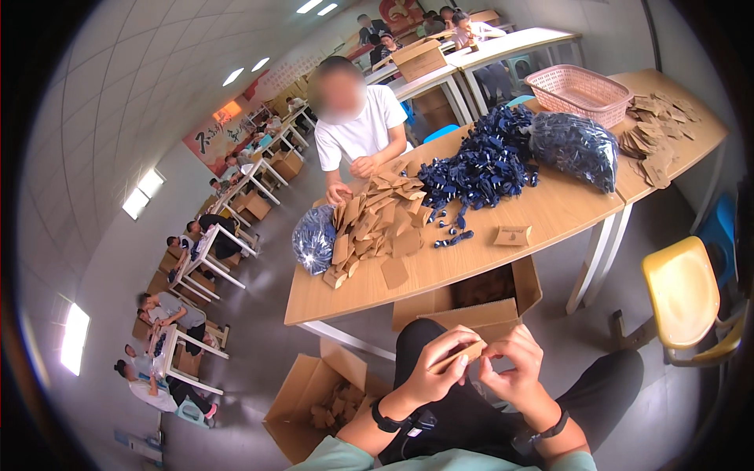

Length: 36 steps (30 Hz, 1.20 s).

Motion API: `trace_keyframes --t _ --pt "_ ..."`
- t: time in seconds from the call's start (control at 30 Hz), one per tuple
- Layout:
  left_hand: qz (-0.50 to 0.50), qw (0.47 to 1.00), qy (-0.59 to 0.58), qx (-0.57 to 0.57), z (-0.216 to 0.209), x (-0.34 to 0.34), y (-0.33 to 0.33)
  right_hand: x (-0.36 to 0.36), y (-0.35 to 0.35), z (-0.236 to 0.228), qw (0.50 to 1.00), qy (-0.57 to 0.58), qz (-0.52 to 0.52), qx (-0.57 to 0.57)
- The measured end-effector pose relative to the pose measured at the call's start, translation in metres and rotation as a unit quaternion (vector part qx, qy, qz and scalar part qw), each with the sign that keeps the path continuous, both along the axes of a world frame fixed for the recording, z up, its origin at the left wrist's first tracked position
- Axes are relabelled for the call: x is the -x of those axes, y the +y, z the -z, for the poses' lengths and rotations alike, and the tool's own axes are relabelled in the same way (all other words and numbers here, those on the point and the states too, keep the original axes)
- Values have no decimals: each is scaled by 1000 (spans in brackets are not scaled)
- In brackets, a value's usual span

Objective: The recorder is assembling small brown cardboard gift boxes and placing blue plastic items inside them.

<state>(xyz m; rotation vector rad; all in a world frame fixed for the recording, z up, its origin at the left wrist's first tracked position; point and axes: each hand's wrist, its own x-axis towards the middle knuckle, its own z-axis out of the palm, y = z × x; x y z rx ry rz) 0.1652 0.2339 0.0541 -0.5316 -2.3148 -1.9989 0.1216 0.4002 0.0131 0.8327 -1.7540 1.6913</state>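
Observation:
Over my lap, my left hand (441, 367) is closed around a small brown cardboard pillow box (457, 357). Close by the box's right end, my right hand (514, 363) has its fingers pinched together; what they hold, if anything, is hidden. On the table (345, 302) ahead lies a heap of flat brown pillow boxes (377, 220). Beside it spreads a pile of navy blue fabric bands (487, 161). A single formed pillow box (512, 235) rests near the table's front edge.
An open carton (302, 392) of brown boxes stands at my left; another carton (528, 286) is under the table. Clear bags of navy pieces (577, 149) and a pink basket (577, 90) are on the tables. A person (365, 118) works opposite. A yellow chair (682, 290) stands right.

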Motion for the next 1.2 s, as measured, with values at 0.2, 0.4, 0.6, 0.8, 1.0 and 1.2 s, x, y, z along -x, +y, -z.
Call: trace_keyframes --t 0.2,0.4,0.6,0.8,1.0,1.2 --pt "20 984 -123 -130 -6 -3 -9 3 -3 1 995 89 16 -29" --pt "29 940 -220 -260 -8 -2 -5 7 2 -1 994 105 0 -15" --pt "73 889 -261 -369 1 4 -12 12 6 -2 993 105 4 -62" --pt "31 903 -222 -366 -13 10 -23 18 6 8 998 6 -56 -32" --pt "28 925 -230 -302 0 8 -29 22 9 6 997 -6 -66 -34" --pt "38 937 -227 -264 2 7 -28 21 6 8 996 -8 -80 -45"
